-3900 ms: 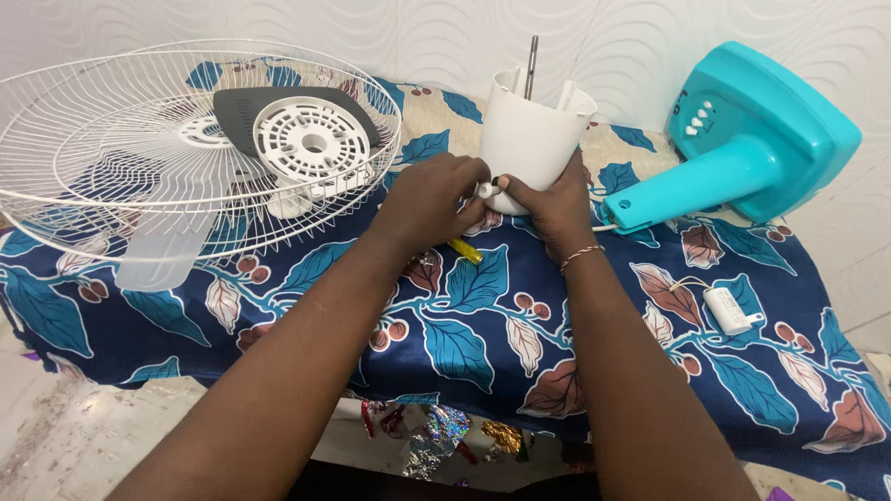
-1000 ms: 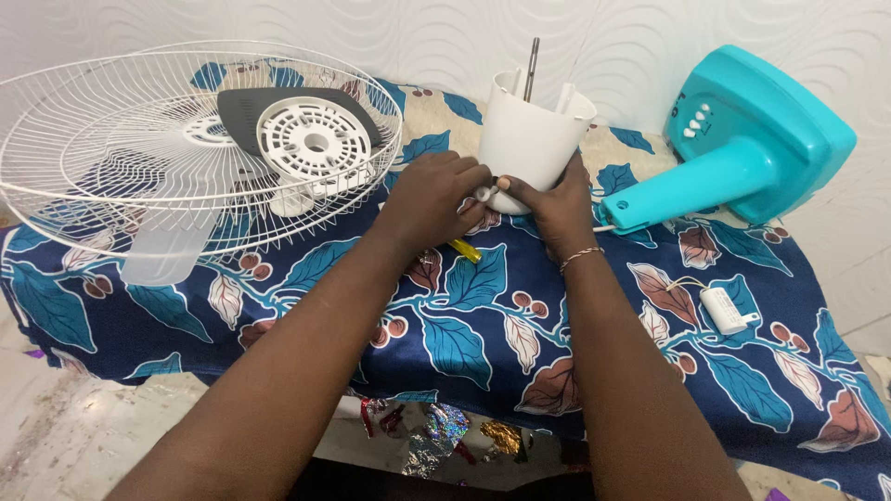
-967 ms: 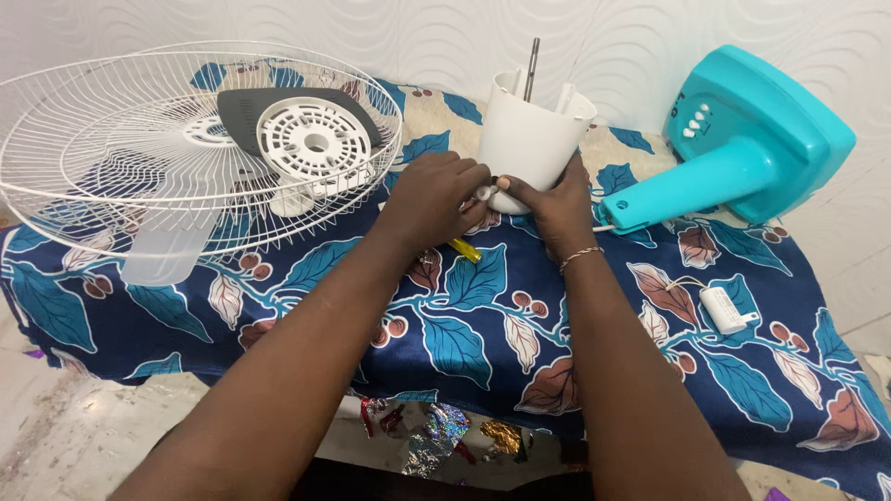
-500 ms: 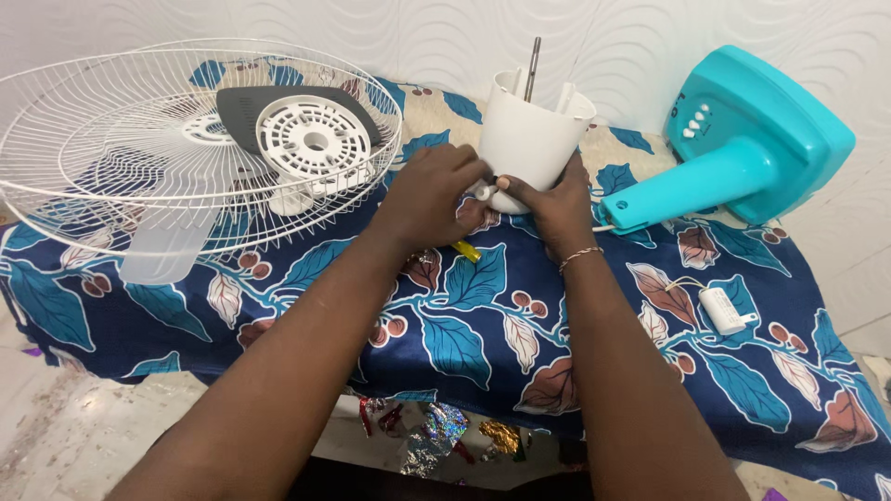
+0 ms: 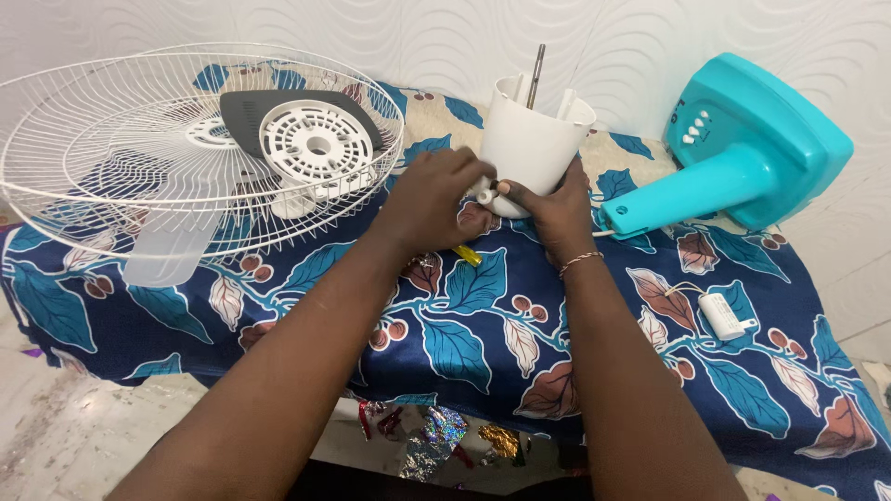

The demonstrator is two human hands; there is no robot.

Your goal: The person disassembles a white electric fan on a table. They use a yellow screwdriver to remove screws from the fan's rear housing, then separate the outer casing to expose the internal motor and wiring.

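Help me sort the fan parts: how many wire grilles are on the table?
2, stacked at the table's left end: the upper wire grille rests on the lower wire grille, with a white hub plate on top. More may be hidden underneath.

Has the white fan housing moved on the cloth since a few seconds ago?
No. The white fan housing sits in the same spot beside the teal fan base; both shift slightly together, so the camera moved. Both hands grip it low down.

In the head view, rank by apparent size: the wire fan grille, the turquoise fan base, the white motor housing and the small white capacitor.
1. wire fan grille
2. turquoise fan base
3. white motor housing, held by both hands
4. small white capacitor

The gaps are plain; nearness changes nothing.
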